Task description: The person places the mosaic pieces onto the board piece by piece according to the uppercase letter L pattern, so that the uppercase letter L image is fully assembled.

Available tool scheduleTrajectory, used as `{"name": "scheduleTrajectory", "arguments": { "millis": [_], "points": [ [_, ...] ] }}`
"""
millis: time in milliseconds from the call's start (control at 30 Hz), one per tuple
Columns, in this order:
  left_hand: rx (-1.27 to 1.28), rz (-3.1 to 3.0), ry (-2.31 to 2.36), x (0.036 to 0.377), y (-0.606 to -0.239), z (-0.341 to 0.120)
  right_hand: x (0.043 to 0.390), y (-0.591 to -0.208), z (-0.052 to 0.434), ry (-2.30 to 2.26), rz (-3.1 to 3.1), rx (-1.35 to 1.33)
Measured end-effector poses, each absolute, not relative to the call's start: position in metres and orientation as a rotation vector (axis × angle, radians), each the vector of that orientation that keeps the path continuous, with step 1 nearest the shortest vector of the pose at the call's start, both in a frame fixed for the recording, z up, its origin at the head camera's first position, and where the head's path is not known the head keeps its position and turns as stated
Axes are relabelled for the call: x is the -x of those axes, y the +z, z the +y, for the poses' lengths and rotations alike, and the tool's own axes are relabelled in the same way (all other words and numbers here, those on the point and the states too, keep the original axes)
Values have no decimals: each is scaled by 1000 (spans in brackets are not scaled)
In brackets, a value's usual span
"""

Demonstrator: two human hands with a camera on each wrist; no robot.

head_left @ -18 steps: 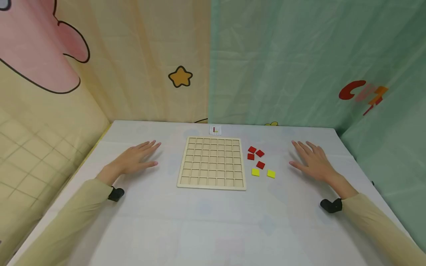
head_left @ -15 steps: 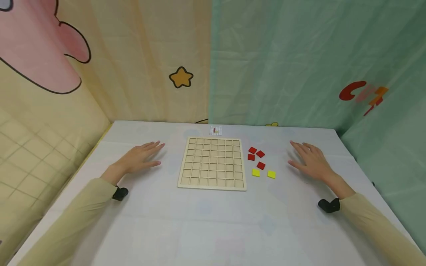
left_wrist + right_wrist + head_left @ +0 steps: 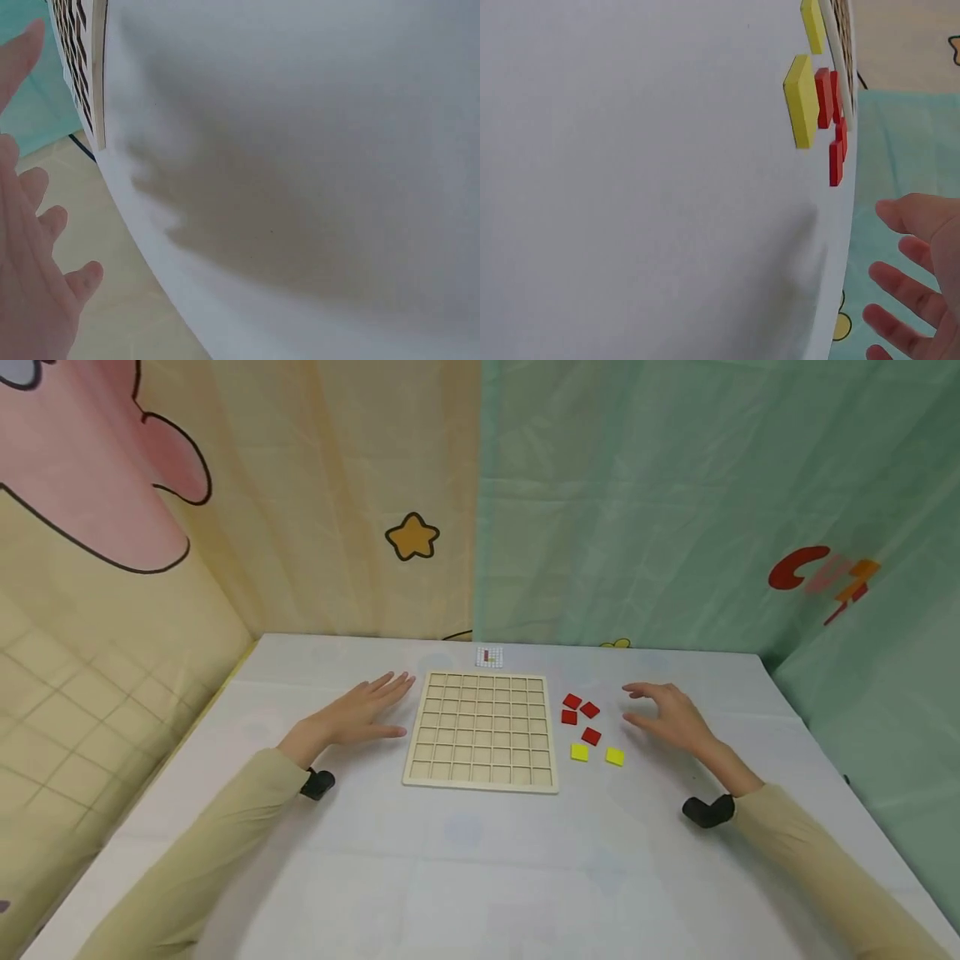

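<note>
Six small square tiles beside the wooden grid board, on its right: four red tiles in a loose cluster near the board's upper right edge, two yellow tiles just below them, one yellow touching nothing, all flat on the white bench. Seen edge-on from the right wrist as thin, stiff slabs with crisp corners, likely painted wood or plastic; judged light, rigid, not fragile, perhaps a little slick on the faces. Best taken by pinching two opposite edges with thumb and forefinger, or by sliding one clear of its neighbours first, since the reds lie close together and leave little room for fingertips.

Right hand hovering just right of the red cluster, fingers loosely curved and spread, thumb apart, holding nothing and touching no tile. Left hand lying flat and relaxed just left of the board, fingertips near its upper left corner, holding nothing; from the left wrist, straight fingers next to the board's edge.

Board itself stiff, shallow, full of empty square cells; likely light enough to shift if nudged, so worth steadying from its left edge. Beyond the board's far edge, a small printed card with red and yellow marks.
</note>
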State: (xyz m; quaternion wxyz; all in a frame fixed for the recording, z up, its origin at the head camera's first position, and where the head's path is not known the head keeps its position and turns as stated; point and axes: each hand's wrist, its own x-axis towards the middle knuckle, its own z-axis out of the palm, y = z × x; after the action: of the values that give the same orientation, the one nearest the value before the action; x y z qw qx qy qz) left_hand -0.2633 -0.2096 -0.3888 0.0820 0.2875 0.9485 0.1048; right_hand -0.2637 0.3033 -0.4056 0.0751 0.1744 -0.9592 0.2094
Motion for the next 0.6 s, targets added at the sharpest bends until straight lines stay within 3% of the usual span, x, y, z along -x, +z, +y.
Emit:
{"name": "scheduleTrajectory", "arguments": {
  "millis": [600],
  "points": [
    [-903,2738,155,258,-404,-181,258,-411,275,925,-3003,-544]
  ]
}}
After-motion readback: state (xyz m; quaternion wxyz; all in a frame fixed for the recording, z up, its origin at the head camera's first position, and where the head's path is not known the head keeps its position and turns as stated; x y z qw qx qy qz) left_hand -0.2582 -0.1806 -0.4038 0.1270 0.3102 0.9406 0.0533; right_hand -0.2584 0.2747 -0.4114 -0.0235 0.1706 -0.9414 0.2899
